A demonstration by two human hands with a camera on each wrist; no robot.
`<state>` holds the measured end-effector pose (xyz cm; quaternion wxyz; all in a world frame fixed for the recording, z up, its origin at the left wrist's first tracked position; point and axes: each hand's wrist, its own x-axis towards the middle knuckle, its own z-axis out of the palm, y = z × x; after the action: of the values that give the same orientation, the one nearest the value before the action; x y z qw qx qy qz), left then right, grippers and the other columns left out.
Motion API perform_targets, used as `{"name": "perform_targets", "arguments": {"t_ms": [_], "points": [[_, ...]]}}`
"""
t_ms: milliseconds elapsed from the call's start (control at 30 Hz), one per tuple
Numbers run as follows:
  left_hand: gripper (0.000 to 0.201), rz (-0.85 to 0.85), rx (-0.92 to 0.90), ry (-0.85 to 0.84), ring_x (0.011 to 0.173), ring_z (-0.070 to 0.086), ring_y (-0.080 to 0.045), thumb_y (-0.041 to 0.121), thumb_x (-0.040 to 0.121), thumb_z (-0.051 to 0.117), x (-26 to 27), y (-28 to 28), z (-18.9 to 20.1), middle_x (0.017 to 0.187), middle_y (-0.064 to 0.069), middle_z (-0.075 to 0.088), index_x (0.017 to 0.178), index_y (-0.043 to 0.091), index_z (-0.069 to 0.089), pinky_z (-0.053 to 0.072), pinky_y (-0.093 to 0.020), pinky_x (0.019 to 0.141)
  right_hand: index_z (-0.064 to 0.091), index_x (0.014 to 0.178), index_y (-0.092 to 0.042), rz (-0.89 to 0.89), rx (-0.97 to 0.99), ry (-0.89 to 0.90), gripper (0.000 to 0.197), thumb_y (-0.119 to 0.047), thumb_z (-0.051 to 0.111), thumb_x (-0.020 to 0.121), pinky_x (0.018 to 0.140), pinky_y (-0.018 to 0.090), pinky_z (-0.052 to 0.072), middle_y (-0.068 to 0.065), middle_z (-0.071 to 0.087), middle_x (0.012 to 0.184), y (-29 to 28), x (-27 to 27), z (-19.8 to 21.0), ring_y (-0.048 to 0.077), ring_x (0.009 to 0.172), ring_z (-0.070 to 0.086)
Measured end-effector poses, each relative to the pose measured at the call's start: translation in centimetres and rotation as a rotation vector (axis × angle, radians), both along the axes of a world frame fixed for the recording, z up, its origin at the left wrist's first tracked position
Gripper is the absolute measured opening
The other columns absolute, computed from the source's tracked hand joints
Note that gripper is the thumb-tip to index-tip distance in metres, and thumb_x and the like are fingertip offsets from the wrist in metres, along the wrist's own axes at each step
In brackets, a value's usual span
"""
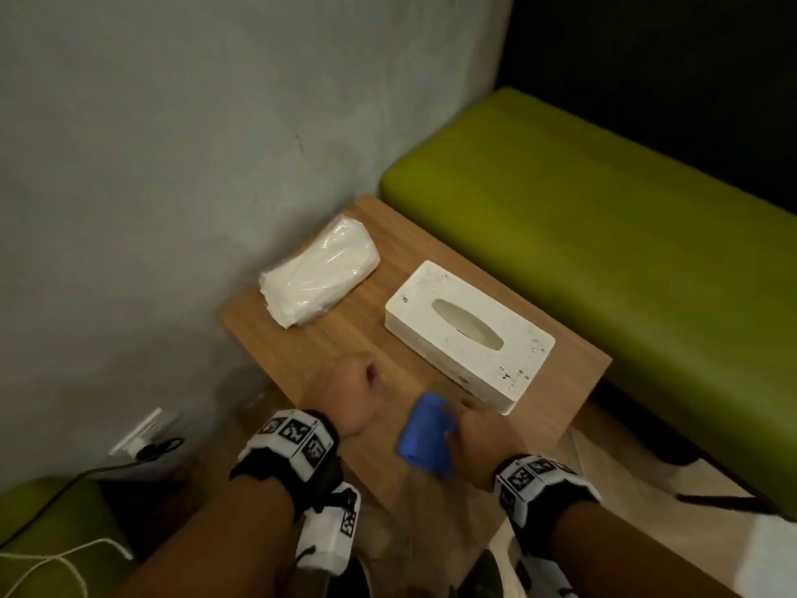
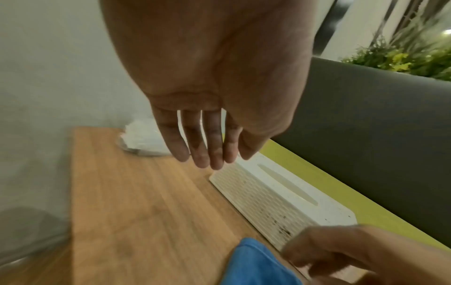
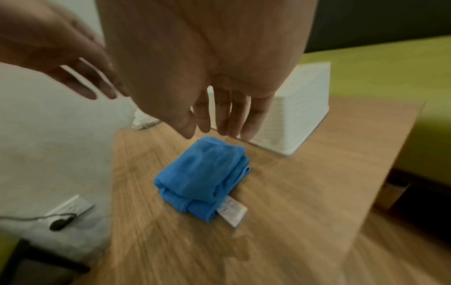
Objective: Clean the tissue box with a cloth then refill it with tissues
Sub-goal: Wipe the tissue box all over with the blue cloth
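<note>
A white tissue box (image 1: 470, 334) with dark specks and an oval slot lies on the wooden table (image 1: 319, 347). Left of it, by the wall, is a plastic-wrapped tissue pack (image 1: 319, 269). A folded blue cloth (image 1: 427, 438) rests on the table near the box's front end. My right hand (image 1: 470, 420) hovers just over the cloth (image 3: 202, 177), fingers (image 3: 251, 123) straight, holding nothing. My left hand (image 1: 358, 386) hangs above the table left of the cloth, its fingers (image 2: 207, 154) straight and empty. The box (image 2: 280, 192) shows a ribbed, dirty side.
A green padded bench (image 1: 604, 235) runs along the table's right side. A grey wall (image 1: 172, 166) borders the left. Low on it is a socket with a plug (image 1: 142, 438) and trailing cables. The table's right edge (image 3: 390, 154) drops to the floor.
</note>
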<state>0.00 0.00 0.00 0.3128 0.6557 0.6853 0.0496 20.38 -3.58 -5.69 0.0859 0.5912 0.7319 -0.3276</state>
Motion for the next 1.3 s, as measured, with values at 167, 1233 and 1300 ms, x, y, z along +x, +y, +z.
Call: {"name": "perform_targets", "arguments": {"t_ms": [167,1233,1300], "points": [[0.026,-0.147,0.029,0.039,0.105,0.059,-0.024,0.024,0.090,0.056,3.8,4.4,-2.8,0.119,-0.004,0.058,0.115,0.019,0.059,0.051,-0.037,0.087,0.033,0.145,-0.025,0.003,0.004,-0.006,0.062,-0.034,0.053,0.087,0.109,0.041,0.037,0.001,0.038,0.149,1.5,-0.9,-3.1,0.026,0.133,0.041],[0.141,-0.289,-0.096,0.330,0.150,0.006,-0.026,0.086,0.047,0.066,-2.0,10.5,-6.0,0.163,-0.002,-0.001,0.152,0.026,-0.007,0.017,-0.053,0.120,0.055,0.115,-0.016,-0.503,0.579,0.251,0.034,-0.003,0.063,0.084,0.073,0.037,0.052,0.005,0.055,0.118,11.7,-0.4,2.6,0.020,0.090,0.053],[0.143,-0.324,-0.136,0.341,0.150,0.009,-0.025,0.083,0.050,0.068,-2.6,10.2,-6.1,0.163,-0.002,-0.001,0.152,0.024,-0.011,0.023,-0.050,0.119,0.054,0.118,-0.017,-0.427,0.535,0.177,0.036,-0.006,0.061,0.085,0.081,0.045,0.053,0.006,0.053,0.126,12.1,-0.4,1.3,0.026,0.102,0.054]]}}
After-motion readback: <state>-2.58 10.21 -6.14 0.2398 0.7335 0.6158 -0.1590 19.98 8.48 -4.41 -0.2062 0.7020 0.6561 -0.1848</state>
